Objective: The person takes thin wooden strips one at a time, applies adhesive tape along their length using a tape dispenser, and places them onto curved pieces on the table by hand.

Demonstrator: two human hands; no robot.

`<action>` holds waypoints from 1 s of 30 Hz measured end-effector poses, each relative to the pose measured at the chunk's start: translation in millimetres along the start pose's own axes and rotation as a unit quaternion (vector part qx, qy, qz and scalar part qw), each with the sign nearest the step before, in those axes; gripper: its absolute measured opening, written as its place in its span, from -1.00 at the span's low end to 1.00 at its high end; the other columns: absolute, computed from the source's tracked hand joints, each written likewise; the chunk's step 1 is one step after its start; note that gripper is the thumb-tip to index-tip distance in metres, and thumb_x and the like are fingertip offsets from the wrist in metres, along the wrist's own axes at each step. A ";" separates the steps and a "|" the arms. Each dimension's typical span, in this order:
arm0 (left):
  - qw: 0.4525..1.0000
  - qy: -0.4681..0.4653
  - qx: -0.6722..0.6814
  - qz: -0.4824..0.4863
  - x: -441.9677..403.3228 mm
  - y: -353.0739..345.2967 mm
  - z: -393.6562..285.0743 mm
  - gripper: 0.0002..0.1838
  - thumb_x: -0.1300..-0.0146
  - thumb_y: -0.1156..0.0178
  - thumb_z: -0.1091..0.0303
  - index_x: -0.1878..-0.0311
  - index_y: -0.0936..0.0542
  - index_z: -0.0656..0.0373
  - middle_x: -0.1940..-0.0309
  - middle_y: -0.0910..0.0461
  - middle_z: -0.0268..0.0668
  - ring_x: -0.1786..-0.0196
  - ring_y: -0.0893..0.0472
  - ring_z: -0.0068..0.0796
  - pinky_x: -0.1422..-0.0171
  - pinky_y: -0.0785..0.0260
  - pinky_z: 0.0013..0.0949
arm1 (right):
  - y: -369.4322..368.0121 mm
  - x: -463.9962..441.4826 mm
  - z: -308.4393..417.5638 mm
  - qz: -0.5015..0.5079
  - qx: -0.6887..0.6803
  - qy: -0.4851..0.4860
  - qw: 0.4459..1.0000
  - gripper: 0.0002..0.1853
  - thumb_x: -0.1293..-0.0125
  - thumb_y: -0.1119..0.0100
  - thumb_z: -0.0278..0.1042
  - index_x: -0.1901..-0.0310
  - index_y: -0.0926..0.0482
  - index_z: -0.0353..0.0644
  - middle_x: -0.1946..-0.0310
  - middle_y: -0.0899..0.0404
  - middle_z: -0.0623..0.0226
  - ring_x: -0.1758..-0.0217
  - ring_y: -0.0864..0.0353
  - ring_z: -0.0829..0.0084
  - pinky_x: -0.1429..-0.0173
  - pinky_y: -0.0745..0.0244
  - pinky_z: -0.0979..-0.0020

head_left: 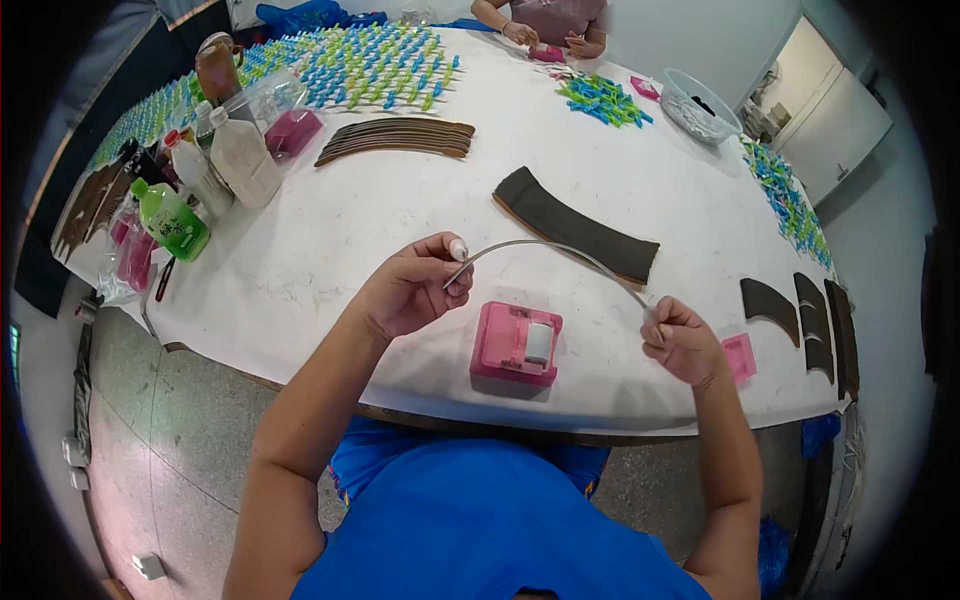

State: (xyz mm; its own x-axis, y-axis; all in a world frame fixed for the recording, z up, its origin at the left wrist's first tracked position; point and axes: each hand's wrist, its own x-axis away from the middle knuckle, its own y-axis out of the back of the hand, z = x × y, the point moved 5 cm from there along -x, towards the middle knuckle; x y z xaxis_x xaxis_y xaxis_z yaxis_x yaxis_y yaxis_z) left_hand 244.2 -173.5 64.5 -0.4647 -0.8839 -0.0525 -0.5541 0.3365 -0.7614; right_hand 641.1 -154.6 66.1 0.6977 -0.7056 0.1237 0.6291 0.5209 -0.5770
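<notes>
A thin grey strip (545, 243) arches in the air between my two hands. My left hand (415, 283) pinches its left end, with a white wrap on one fingertip. The right end is pinched by my right hand (683, 340). Below the arch, a pink box with a white roll (515, 345) rests on the white table (380, 215). Behind the strip lies a dark curved piece with a brown edge (575, 225). A small pink tray (739, 358) is beside my right hand, partly hidden by it.
Bottles (172, 220) crowd the left side. Stacked dark strips (400, 138) lie at the back, near many blue and green pieces (370, 65). More dark curved pieces (770, 308) sit at the right. Across the table is a co-worker (555, 18); a basin (700, 110) stands back right.
</notes>
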 end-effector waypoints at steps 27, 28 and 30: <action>0.933 -0.250 0.188 -0.177 47.6 130.4 -103.0 -0.71 -0.48 -0.06 0.61 -0.20 -0.54 0.19 0.05 -0.65 -0.18 0.10 -0.60 -0.35 -0.06 -0.53 -0.28 | -60.3 -235.3 5.8 -0.161 0.084 0.209 0.961 -0.84 -0.52 -0.32 -0.55 -0.07 -0.64 -0.21 0.09 -0.76 0.31 0.06 -0.73 0.52 -0.06 -0.68 0.44; 0.931 -0.255 0.187 -0.180 46.6 136.8 -109.8 -0.71 -0.48 -0.06 0.61 -0.20 -0.54 0.19 0.05 -0.65 -0.18 0.10 -0.60 -0.35 -0.06 -0.53 -0.28 | -61.3 -245.6 4.6 -0.163 0.102 0.197 0.961 -0.86 -0.53 -0.31 -0.53 -0.04 -0.63 -0.21 0.12 -0.74 0.33 0.09 -0.72 0.54 -0.04 -0.67 0.45; 0.906 -0.273 0.138 -0.294 48.6 156.7 -124.3 -0.66 -0.48 -0.02 0.67 -0.26 -0.47 0.24 0.02 -0.63 -0.16 0.00 -0.68 -0.28 -0.17 -0.61 -0.21 | -62.3 -265.5 0.4 -0.161 0.119 0.185 0.962 -0.89 -0.54 -0.30 -0.52 -0.02 -0.62 -0.20 0.14 -0.73 0.34 0.12 -0.71 0.56 -0.02 -0.67 0.46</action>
State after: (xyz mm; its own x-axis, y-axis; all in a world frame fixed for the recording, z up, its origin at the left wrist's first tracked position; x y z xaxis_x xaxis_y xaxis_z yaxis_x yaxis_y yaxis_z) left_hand 49.0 -123.4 22.9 0.3067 -0.9381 0.1607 -0.3654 -0.2719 -0.8902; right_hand 416.8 0.5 69.5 0.3111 -0.9487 -0.0569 0.8837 0.3108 -0.3500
